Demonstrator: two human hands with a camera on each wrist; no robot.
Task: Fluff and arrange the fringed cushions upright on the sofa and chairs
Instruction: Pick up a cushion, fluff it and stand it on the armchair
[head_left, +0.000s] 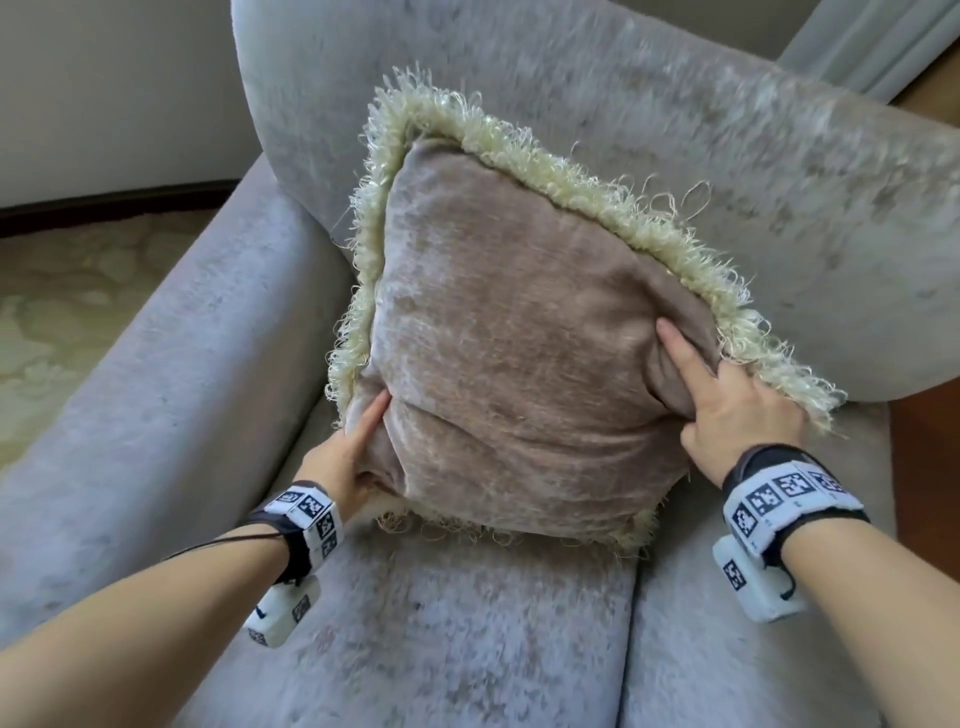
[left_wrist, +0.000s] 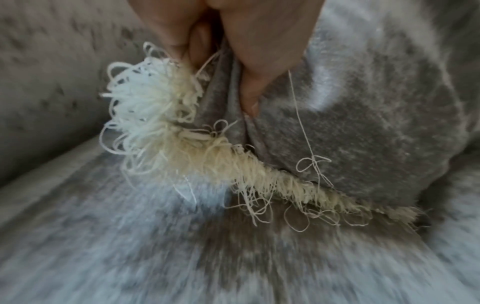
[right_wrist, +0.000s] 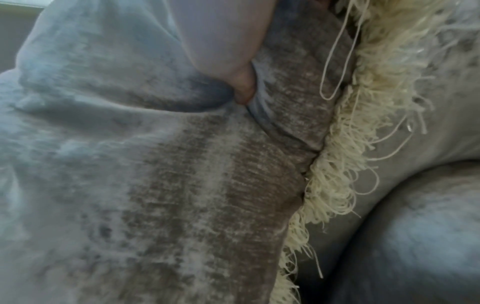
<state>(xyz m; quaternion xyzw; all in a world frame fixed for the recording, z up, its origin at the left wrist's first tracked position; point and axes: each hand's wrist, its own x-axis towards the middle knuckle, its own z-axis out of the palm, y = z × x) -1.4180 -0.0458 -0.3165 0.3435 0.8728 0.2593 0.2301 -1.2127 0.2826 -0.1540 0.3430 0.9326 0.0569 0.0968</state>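
Observation:
A taupe velvet cushion (head_left: 519, 332) with a cream looped fringe (head_left: 597, 197) stands tilted on the grey chair seat (head_left: 467, 623), leaning against the backrest (head_left: 571, 78). My left hand (head_left: 348, 457) grips its lower left corner, thumb on the front face. In the left wrist view the cushion (left_wrist: 363, 123) corner is pinched between the fingers (left_wrist: 249, 86) beside the fringe (left_wrist: 155, 115). My right hand (head_left: 727, 405) grips the right edge, thumb pressed into the front. In the right wrist view a fingertip (right_wrist: 241, 86) digs into the cushion (right_wrist: 182, 185) fabric beside the fringe (right_wrist: 350, 154).
The chair's left armrest (head_left: 156, 415) runs along the left side. A pale patterned carpet (head_left: 67, 312) and a dark skirting board (head_left: 104, 208) lie beyond it. A seam splits the seat cushion at the right (head_left: 631, 623). Wooden floor (head_left: 930, 467) shows at the far right.

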